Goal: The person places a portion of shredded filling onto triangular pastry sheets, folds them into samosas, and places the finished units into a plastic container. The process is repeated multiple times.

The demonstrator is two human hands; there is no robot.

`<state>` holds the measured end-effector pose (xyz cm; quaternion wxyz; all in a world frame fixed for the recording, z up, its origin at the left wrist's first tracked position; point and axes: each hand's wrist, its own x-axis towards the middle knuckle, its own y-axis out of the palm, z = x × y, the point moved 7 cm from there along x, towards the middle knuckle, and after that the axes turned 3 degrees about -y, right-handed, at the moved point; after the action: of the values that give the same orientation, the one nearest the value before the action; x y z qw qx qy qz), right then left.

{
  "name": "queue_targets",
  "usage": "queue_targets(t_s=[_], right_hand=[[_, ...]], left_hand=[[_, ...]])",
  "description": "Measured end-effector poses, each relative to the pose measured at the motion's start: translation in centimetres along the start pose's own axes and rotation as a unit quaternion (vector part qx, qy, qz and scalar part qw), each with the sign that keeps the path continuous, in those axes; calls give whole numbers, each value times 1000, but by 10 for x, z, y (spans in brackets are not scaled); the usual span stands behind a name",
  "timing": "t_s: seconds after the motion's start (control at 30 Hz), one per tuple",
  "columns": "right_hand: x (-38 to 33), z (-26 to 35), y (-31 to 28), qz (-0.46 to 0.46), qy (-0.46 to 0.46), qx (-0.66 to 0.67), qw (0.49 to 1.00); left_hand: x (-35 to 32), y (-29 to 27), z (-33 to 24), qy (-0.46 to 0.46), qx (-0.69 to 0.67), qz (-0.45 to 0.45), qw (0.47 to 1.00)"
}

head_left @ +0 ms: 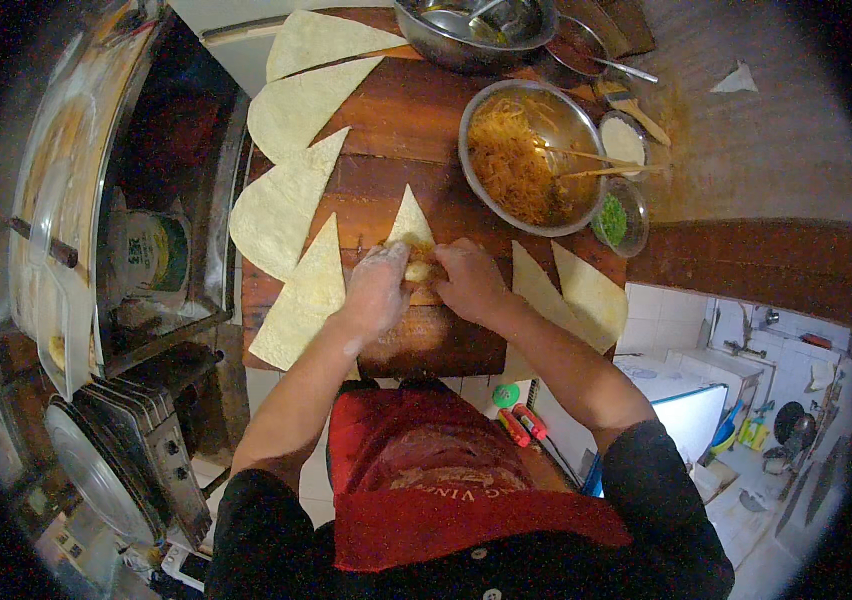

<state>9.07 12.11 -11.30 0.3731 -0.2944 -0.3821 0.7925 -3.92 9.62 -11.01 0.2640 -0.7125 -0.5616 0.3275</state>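
Both the left hand (pixel 380 288) and right hand (pixel 468 281) pinch the dough (pixel 410 228); it looks soft and could rip, so hold its thick ends.

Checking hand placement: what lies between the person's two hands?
In the head view, partly rolled dough lies between the left hand and right hand, its tip pointing away.

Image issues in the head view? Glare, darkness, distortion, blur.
Head view: straight edges bow near the black fisheye rim; cabinet interior very dark; white panel very bright; soft sheen on wooden table; left hand and right hand show no obvious motion smear.
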Motion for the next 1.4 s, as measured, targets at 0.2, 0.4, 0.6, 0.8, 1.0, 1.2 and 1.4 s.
queue_targets(t_s=[0.2, 0.4, 0.6, 0.8, 1.0, 1.2, 1.4], right_hand=[[-2, -6, 13, 116, 40, 111, 986], [1, 1, 2, 106, 25, 54, 993], [-35, 38, -5, -96, -234, -101, 962], [-9, 16, -3, -21, -196, 11, 980], [17, 4, -6, 84, -141, 80, 983], [13, 10, -20, -21, -206, 13, 978], [9, 18, -13, -87, -253, -44, 963]], left_hand=[[-6, 2, 11, -33, -51, 50, 997], [12, 7, 31, 4, -30, 88, 996], [23, 6, 40, -2, -3, 99, 995], [6, -28, 0, 68, 80, 2, 994], [-7, -5, -12, 232, 169, 14, 958], [31, -11, 8, 184, 39, 75, 979], [55, -23, 25, 27, -82, 127, 988]])
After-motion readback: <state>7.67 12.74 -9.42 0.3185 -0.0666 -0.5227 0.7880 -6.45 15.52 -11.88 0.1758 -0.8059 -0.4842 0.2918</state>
